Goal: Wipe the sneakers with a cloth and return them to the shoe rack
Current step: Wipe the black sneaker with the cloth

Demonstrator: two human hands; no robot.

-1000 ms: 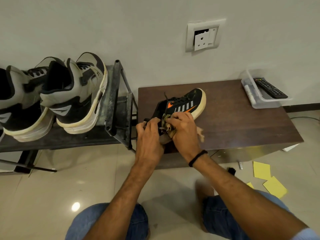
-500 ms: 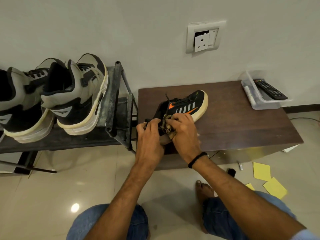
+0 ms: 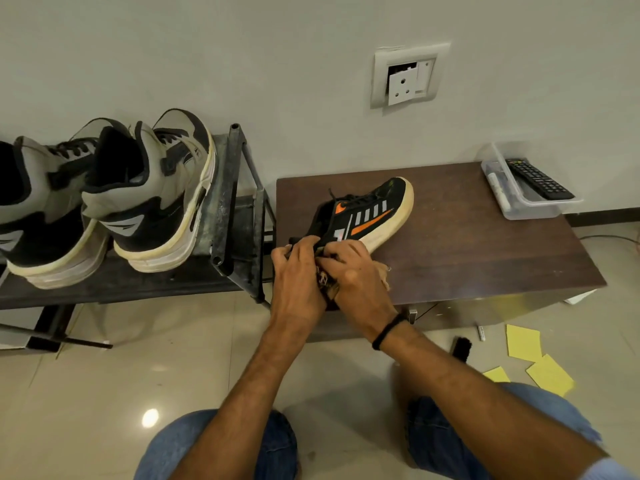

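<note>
Head view looks down at us. Where is our black sneaker (image 3: pixel 374 216)?

It is on the brown counter (image 3: pixel 485 258). It is tilted, with the toe away from us and the heel by our hands.

What does our left hand (image 3: pixel 298 278) do?

Its fingers curl round the heel and hold the sneaker steady.

And our right hand (image 3: pixel 353 275)?

It grips the cloth (image 3: pixel 382 273) with curled fingers. It presses the cloth on the side of the sneaker, near the heel. A bit of cloth pokes out beside the hand.

So which step are we on?

We think we are wiping. The cloth is at the heel end and not on the toe end or the pale sole edge. We cannot tell if those parts are clean.

What does the next move need?

We guess the cloth has to slide along the side to the toe. The left hand must hold tight so the sneaker does not slip on the counter.

Then where does it go?

It goes on the shoe rack (image 3: pixel 228 202), just beside the counter on our left. Two grey sneakers (image 3: pixel 149 195) stand on top of it, close to the end post. We see little room next to them, so we may need another shelf. We cannot see the lower shelves well.
</note>
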